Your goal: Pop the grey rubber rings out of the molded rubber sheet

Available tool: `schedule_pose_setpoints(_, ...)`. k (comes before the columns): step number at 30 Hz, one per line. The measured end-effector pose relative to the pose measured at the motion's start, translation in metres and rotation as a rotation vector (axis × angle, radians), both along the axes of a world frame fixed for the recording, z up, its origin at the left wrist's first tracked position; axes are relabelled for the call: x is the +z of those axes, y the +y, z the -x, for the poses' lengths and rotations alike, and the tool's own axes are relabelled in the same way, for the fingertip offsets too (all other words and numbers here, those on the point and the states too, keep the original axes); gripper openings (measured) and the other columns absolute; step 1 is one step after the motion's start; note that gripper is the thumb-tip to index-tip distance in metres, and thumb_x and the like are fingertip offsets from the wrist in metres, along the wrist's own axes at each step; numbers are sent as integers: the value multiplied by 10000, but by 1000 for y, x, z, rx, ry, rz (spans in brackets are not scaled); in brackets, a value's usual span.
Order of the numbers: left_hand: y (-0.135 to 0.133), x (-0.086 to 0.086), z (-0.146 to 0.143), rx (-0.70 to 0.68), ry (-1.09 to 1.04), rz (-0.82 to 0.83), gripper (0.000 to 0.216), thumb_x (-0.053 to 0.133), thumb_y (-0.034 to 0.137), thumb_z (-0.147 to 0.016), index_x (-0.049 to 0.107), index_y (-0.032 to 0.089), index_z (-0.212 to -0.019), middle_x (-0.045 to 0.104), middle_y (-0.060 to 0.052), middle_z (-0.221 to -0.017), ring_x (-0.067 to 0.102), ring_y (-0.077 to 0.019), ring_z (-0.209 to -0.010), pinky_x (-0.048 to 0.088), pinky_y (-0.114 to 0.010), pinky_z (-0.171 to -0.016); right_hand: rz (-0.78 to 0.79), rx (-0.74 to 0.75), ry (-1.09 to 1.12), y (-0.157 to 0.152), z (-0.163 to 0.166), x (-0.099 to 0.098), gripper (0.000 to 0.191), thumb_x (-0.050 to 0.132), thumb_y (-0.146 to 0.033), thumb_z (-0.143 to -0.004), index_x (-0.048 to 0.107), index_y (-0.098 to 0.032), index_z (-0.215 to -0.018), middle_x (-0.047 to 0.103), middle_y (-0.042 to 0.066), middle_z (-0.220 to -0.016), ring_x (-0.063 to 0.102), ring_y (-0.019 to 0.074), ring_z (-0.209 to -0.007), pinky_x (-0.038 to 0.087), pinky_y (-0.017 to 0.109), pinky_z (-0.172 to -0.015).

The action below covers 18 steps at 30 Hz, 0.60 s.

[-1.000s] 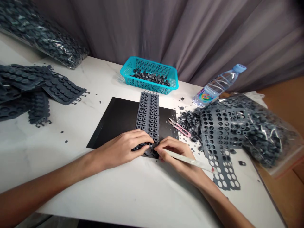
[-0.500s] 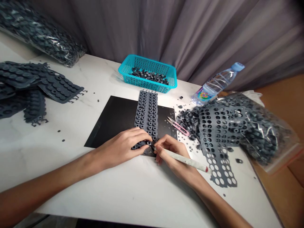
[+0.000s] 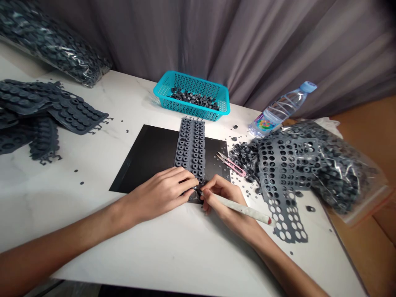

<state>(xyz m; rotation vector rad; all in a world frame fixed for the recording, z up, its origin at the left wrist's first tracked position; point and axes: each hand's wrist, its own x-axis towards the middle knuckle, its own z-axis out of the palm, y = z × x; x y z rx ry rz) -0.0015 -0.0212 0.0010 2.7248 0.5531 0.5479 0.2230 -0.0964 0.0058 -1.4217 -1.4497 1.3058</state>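
Currently in hand: judged as working rings loose from the strip (image 3: 192,146) at its near end, tool tip at the row beside the fingers.
Left hand (image 3: 161,193): palm down, fingers together, pressing the strip's near end flat.
Right hand (image 3: 223,197): pinching the tool (image 3: 244,211) like a pen; tip low, seemingly touching the strip.
Strip position: flat on the black mat (image 3: 145,159), mid counter (image 3: 161,251).
Strip axis: long axis runs straight away from the person; far end just short of the basket (image 3: 185,110), near end under the hands.
Tool axis: tip points left at the strip, tail right toward the punched sheet (image 3: 286,206).
Next move calls for: firm hold-down from the left hand and small, exact tip placement on one ring; a slip toward the left fingertips is the risk.
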Motion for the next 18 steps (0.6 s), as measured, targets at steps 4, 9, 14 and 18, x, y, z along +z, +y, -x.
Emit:
schedule_pose_setpoints(4,-2,3,-1,-3,68,-85,196,496,153,-1069,633,162,-1209,673,-95,-1181,636,-248,-1082,496,-409,-993,-8,7,-27,-2,1,1,71,592,-221,-958,577,-216,-889,665,-24,-685,628,150,-615,449,252,-581)
schedule_pose_setpoints(9,0,2,0,-36,107,-200,197,491,83,-1047,638,153,-1159,678,-106,-1181,636,-258,-1055,502,-411,-967,-31,21,-111,-3,1,3,105,583,-248,-974,574,-215,-874,646,-31,-685,603,138,-614,421,245,-570)
schedule_pose_setpoints(14,-2,-2,-3,-69,76,-174,224,475,72,-1046,661,165,-1128,713,-109,-1184,665,-255,-1065,510,-407,-987,-39,13,-152,-3,2,3,87,591,-214,-941,571,-212,-856,611,-40,-680,567,128,-602,396,243,-558)
schedule_pose_setpoints(18,2,19,-4,149,-272,306,163,538,225,-1059,684,177,-1005,738,-68,-1002,713,-208,-946,564,-327,-897,-44,7,-156,-4,2,3,116,583,-210,-951,549,-215,-840,572,-53,-682,532,115,-602,376,231,-548)
